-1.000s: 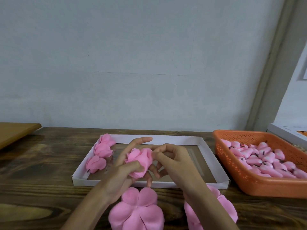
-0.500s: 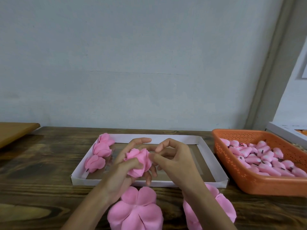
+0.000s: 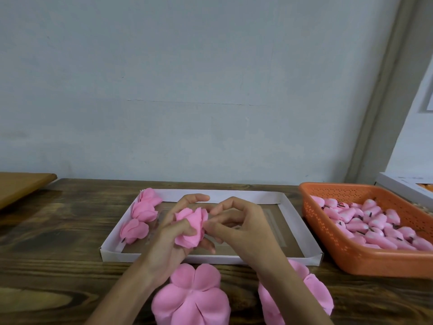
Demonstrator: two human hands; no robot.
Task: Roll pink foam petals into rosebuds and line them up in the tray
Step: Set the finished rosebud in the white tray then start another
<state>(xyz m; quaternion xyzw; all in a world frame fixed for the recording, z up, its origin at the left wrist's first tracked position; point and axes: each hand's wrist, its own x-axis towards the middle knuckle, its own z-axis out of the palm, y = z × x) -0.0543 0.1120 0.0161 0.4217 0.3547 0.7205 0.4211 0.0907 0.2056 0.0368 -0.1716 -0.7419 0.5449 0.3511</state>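
Observation:
A half-rolled pink foam rosebud (image 3: 191,227) is held above the white cardboard tray (image 3: 295,216). My left hand (image 3: 168,240) grips the rosebud from below, thumb across its front. My right hand (image 3: 239,228) pinches the rosebud's right edge with curled fingers. Three finished rosebuds (image 3: 143,212) lie in a column along the tray's left wall. A flat flower-shaped petal sheet (image 3: 191,299) lies on the table in front of the tray. A second flat petal sheet (image 3: 311,294) lies partly hidden under my right forearm.
An orange plastic basket (image 3: 328,240) holding several pink foam pieces with dark stems stands to the right of the tray. A white box (image 3: 398,186) sits behind it. A lighter wooden board (image 3: 18,186) is at the far left. The wall is close behind the table.
Both hands have kept working the rosebud in place. It looks more tightly gathered, and my right fingers have curled closer onto its edge.

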